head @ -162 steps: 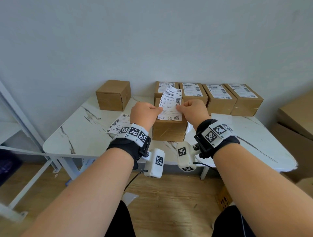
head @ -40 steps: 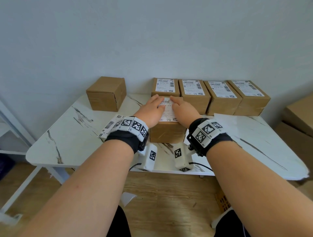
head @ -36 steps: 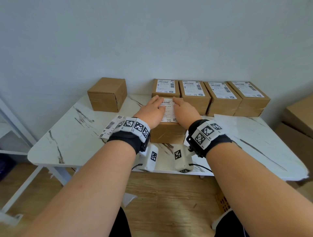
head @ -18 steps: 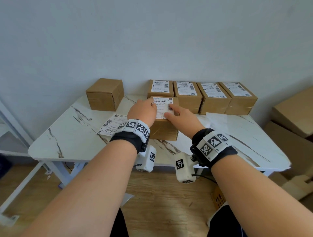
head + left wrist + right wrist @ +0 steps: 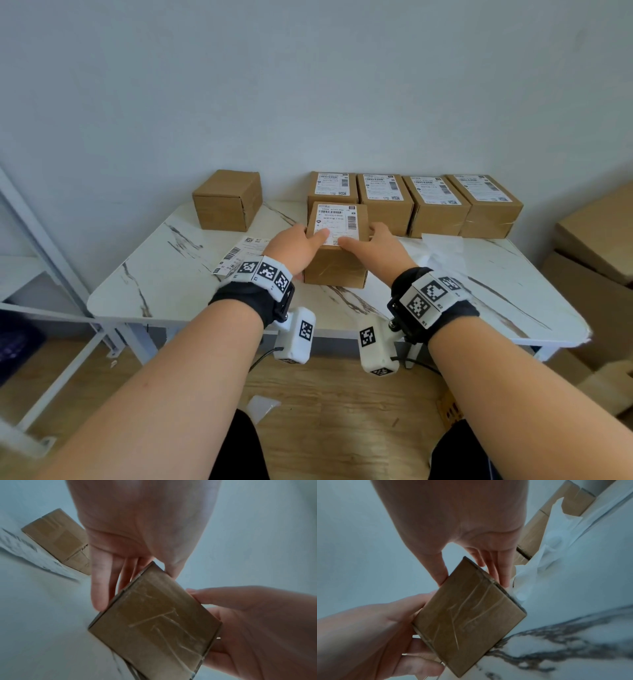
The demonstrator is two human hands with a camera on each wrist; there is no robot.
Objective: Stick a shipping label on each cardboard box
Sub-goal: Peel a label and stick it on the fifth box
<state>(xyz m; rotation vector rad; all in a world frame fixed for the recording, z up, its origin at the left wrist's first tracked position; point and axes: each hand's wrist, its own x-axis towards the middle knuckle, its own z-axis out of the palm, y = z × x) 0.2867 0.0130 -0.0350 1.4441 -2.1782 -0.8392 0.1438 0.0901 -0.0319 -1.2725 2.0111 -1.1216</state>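
- Cardboard box (image 5: 337,255) was held between both hands, near the front middle of the marble table (image 5: 164,274); whether it was resting on the tabletop or lifted just off it could not be told.
- Left hand (image 5: 296,245) was clasped on the box's left side, thumb laid over the top edge onto the shipping label (image 5: 337,222), fingers (image 5: 99,588) stretched down the side wall.
- Right hand (image 5: 371,248) was clasped on the right side, thumb on the label's near edge, fingers (image 5: 501,572) down the right wall.
- Label was seen flat on the box's top face, barcode towards the far end.
- Taped front face of the box was shown in both wrist views.
- Four labelled boxes (image 5: 424,202) were lined up along the wall just behind the held box.
- One unlabelled box (image 5: 227,200) was set apart at the far left.
- Spare labels (image 5: 239,255) were lying on the table just left of the left hand.
- Crumpled white backing paper (image 5: 442,250) was lying right of the right hand.
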